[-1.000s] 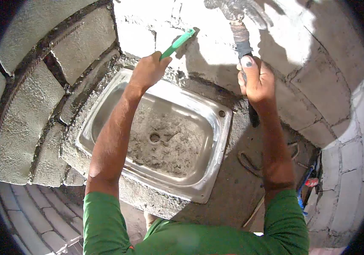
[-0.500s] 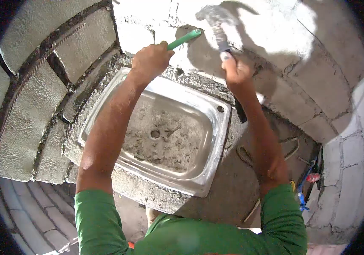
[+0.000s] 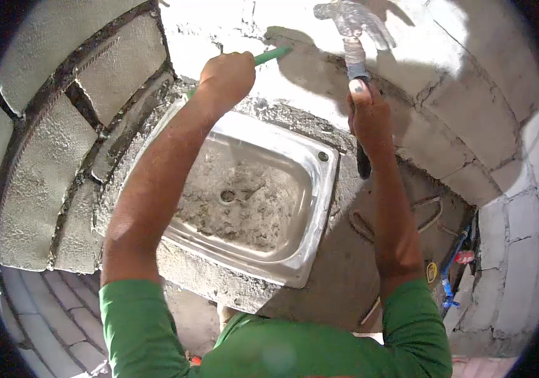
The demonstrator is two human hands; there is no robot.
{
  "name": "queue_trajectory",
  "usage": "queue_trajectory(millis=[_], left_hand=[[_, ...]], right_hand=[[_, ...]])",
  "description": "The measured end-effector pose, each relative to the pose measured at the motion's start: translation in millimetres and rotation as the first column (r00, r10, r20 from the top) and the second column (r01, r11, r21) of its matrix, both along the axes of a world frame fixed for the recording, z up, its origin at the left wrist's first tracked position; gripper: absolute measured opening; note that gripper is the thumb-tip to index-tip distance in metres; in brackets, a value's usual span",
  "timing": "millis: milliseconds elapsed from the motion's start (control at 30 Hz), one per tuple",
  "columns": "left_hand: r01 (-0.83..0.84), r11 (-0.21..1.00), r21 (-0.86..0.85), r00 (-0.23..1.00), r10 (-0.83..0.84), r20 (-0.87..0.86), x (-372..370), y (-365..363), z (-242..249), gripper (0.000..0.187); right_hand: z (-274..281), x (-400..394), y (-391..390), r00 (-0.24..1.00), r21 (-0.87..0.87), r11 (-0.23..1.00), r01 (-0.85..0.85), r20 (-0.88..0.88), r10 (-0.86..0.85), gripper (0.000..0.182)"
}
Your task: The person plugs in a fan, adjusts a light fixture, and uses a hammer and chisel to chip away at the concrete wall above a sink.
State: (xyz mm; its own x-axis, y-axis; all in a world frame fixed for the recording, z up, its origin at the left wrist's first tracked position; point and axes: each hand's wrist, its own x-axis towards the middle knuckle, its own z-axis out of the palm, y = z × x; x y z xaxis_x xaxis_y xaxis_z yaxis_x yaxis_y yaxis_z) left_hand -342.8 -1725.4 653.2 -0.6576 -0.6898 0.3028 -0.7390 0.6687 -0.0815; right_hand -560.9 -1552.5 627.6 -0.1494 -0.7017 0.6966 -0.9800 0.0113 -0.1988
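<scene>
My left hand (image 3: 228,77) is closed around a green pipe (image 3: 272,55), above the back left of the sink. One end of the pipe points right toward the block wall. My right hand (image 3: 370,113) grips a claw hammer (image 3: 354,50) by its dark handle, with the metal head raised beyond my fingers and the handle's end showing below. Under my arms a metal sink (image 3: 282,272) sits in a rough mortar surround. Grey debris (image 3: 244,208) lies in its basin around the drain hole.
Block walls (image 3: 49,157) curve around the left, back and right sides. At the lower right are a pale cord (image 3: 430,214), a blue hose (image 3: 449,290), a red item (image 3: 464,257) and a yellow ring (image 3: 432,271). The mortar ledge (image 3: 206,277) borders the sink's front.
My right hand and the hammer have moved to the right, with the hammer head higher. My left hand has shifted slightly, and less of the green pipe's right end shows.
</scene>
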Motion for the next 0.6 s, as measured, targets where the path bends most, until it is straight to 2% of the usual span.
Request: queue_trajectory(millis=[33, 67, 100, 133, 167, 200, 233, 267, 300, 333, 367, 400, 433, 500, 533, 600], left_hand=[[0.002, 1.000, -0.007, 1.000, -0.002, -0.007, 3, 8, 9, 0.016], [0.045, 0.999, 0.026, 0.998, -0.046, 0.042, 10, 24, 13, 0.017], [0.086, 0.994, 0.064, 0.991, -0.092, 0.095, 17, 40, 16, 0.018], [0.089, 0.994, 0.068, 0.990, -0.096, 0.101, 28, 50, 18, 0.018], [0.224, 0.957, 0.183, 0.971, -0.235, 0.042, 46, 57, 18, 0.021], [0.356, 0.889, 0.289, 0.931, -0.363, -0.032, 56, 58, 16, 0.024], [0.359, 0.885, 0.297, 0.929, -0.369, -0.023, 56, 50, 12, 0.024], [0.214, 0.911, 0.352, 0.973, -0.168, -0.156, 54, 37, 6, 0.029], [0.070, 0.905, 0.420, 0.960, 0.054, -0.276, 51, 23, 1, 0.034], [0.079, 0.929, 0.362, 0.946, 0.045, -0.322, 48, 7, -8, 0.042], [0.068, 0.931, 0.358, 0.943, 0.057, -0.329, 44, -1, -10, 0.042], [0.058, 0.911, 0.408, 0.937, 0.092, -0.338, 37, -7, -14, 0.044], [0.052, 0.887, 0.459, 0.930, 0.124, -0.345, 35, -11, -17, 0.045], [0.055, 0.887, 0.459, 0.924, 0.128, -0.359, 34, -19, -23, 0.046], [0.068, 0.885, 0.461, 0.921, 0.123, -0.371, 32, -20, -28, 0.047], [0.074, 0.876, 0.476, 0.912, 0.133, -0.387, 31, -23, -39, 0.047]], right_hand=[[-5, -14, 1, 0.940, -0.186, 0.973, -0.134, -0.335, 0.065, 0.015], [-2, -20, 8, 0.937, -0.188, 0.972, -0.138, -0.343, 0.066, 0.015], [-3, -22, 20, 0.984, -0.079, 0.990, -0.114, -0.148, 0.102, 0.021], [-5, -22, 30, 0.994, -0.018, 0.994, -0.106, -0.033, 0.106, 0.024], [-7, -21, 39, 0.992, 0.039, 0.995, -0.097, 0.082, 0.094, 0.027], [-6, -18, 48, 0.948, 0.010, 0.993, -0.116, 0.298, 0.107, 0.024], [-8, -16, 52, 0.910, -0.004, 0.992, -0.125, 0.399, 0.116, 0.037], [-9, -13, 56, 0.860, -0.023, 0.991, -0.130, 0.495, 0.124, 0.053], [-9, -9, 56, 0.778, 0.006, 0.990, -0.139, 0.620, 0.105, 0.051], [-8, -4, 52, 0.680, 0.033, 0.987, -0.157, 0.728, 0.084, 0.050], [-7, -1, 48, 0.570, 0.060, 0.981, -0.183, 0.820, 0.057, 0.049], [-10, -2, 43, 0.573, 0.061, 0.978, -0.199, 0.817, 0.066, 0.049], [-12, -3, 38, 0.792, 0.019, 0.982, -0.188, 0.595, 0.140, 0.045], [-12, -7, 29, 0.931, -0.027, 0.982, -0.188, 0.313, 0.187, 0.041], [-1, -1, 27, 0.934, -0.052, 0.979, -0.197, 0.295, 0.204, 0.037], [38, 39, 29, 0.750, -0.111, 0.977, -0.184, 0.626, 0.212, 0.034]])
